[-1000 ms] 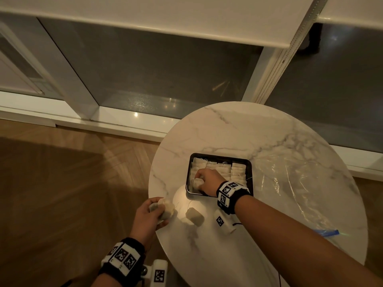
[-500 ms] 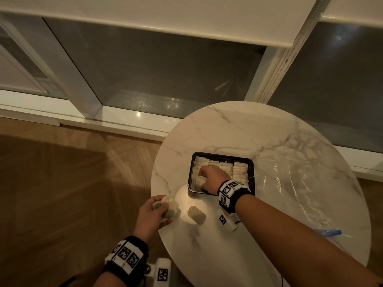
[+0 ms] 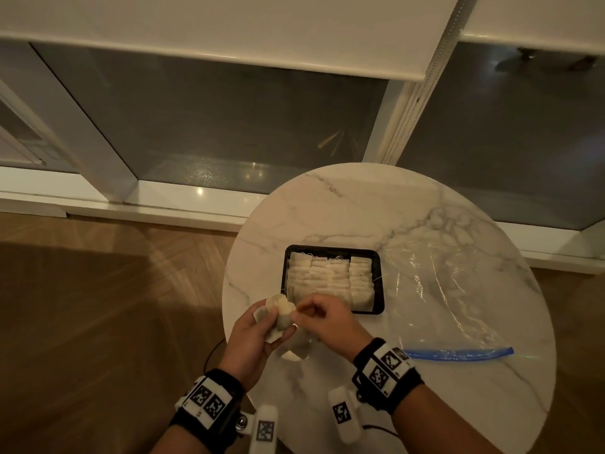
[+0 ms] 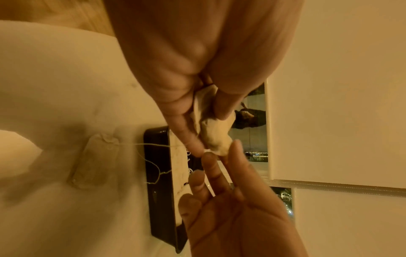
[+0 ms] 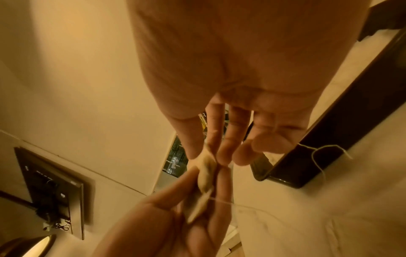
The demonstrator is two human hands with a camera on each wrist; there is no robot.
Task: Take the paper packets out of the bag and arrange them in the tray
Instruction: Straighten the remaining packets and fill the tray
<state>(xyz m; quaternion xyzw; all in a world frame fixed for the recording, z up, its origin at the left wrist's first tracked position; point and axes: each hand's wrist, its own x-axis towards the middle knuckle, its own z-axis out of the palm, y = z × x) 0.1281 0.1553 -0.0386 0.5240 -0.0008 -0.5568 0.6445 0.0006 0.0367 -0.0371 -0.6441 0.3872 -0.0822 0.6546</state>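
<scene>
Both hands have left their earlier places: the right hand [image 3: 322,319] has come out of the tray [image 3: 379,283] and the left hand [image 3: 258,329] has risen from the table edge, so they now meet just short of the tray's near corner. Left fingers and thumb are clamped on a small bunch of paper packets [image 3: 278,314]; the right thumb and forefinger pinch the end packet [image 5: 205,172] that sticks out toward them, the other right fingers loosely extended.

To do this handover well, I judge the right pinch should sit on the packet's body, not its thread, and the left grip should ease only enough to release one packet — otherwise the threads may drag a second along.

Each packet looks like a soft, pale, slightly crumpled paper pouch with a thin white thread. Another packet [image 4: 94,161] lies flat on the marble table [image 3: 360,204] just below the hands, its thread trailing toward the tray, which already holds neat rows beyond the right knuckles — the clear bag [image 3: 451,290] lies flat to that hand's outer side
</scene>
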